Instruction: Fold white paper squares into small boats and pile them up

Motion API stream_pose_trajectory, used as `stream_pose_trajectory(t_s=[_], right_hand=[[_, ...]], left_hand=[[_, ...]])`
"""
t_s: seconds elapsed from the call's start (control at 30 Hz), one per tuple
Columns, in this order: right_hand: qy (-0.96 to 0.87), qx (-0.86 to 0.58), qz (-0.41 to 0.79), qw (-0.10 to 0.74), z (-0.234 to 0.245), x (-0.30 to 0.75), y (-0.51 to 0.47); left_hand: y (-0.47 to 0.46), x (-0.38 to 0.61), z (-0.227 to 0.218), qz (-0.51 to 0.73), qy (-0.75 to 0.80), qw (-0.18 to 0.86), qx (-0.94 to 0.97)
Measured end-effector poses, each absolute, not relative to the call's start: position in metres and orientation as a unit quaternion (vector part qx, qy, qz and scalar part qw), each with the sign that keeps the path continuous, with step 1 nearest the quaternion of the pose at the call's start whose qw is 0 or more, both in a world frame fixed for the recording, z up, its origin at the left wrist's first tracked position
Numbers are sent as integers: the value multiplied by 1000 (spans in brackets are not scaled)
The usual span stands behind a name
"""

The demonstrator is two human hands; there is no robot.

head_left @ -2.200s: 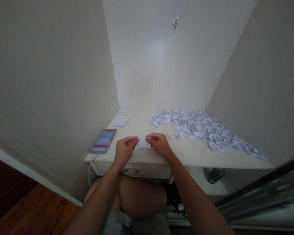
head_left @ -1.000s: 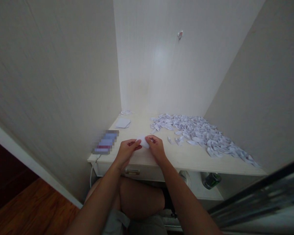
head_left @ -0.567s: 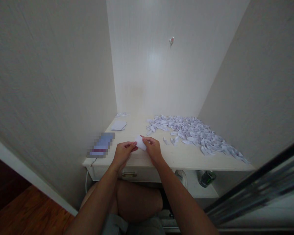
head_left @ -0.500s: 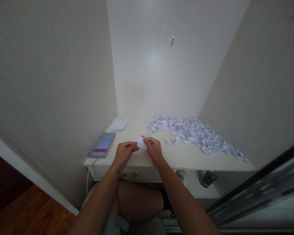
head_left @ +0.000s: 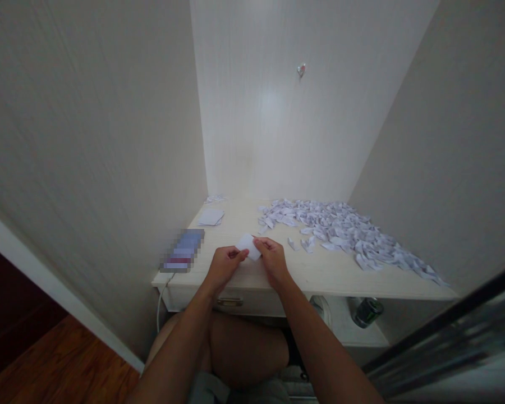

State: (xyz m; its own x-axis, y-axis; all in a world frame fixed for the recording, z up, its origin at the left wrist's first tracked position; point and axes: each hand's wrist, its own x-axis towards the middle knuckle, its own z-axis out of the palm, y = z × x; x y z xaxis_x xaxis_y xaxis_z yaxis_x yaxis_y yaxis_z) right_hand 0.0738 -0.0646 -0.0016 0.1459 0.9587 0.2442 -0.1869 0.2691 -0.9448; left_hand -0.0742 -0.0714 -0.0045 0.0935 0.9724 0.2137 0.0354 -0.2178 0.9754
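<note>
A small white piece of paper [head_left: 248, 245] is held up between my two hands, above the front part of the desk. My left hand [head_left: 228, 265] pinches its left corner between thumb and fingers. On the opposite side, my right hand [head_left: 272, 259] grips the paper, thumb on top. To the right spreads a large heap of folded white paper pieces [head_left: 340, 224], with two loose folded pieces [head_left: 307, 244] lying close to my right hand. A stack of flat paper sheets [head_left: 211, 217] rests on the desk, beyond my left hand.
At the desk's left edge lies a pixelated flat device [head_left: 183, 249] with a white cable [head_left: 159, 306]. Some paper scraps [head_left: 215, 198] sit in the back left corner. A dark can [head_left: 367, 312] stands on the shelf below. Walls enclose the desk [head_left: 235, 210] on three sides.
The whole view has shifted slightly, so everything appears a little further right. The paper stays in both hands; my left thumb now lies further over its near side.
</note>
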Motion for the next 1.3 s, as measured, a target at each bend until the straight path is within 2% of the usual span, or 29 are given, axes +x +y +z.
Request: stream_pose_trajectory(t_s=[0.37, 0.73, 1.3], right_hand=[[-410, -432, 439, 673, 2, 67, -63], [-389, -432, 417, 698, 4, 65, -66], [-389, -443, 451, 670, 0, 67, -69]], left_hand=[[-66, -66, -6, 485, 454, 374, 647], [-68, -64, -9, 461, 422, 385, 679], [-73, -72, -3, 449, 404, 416, 680]])
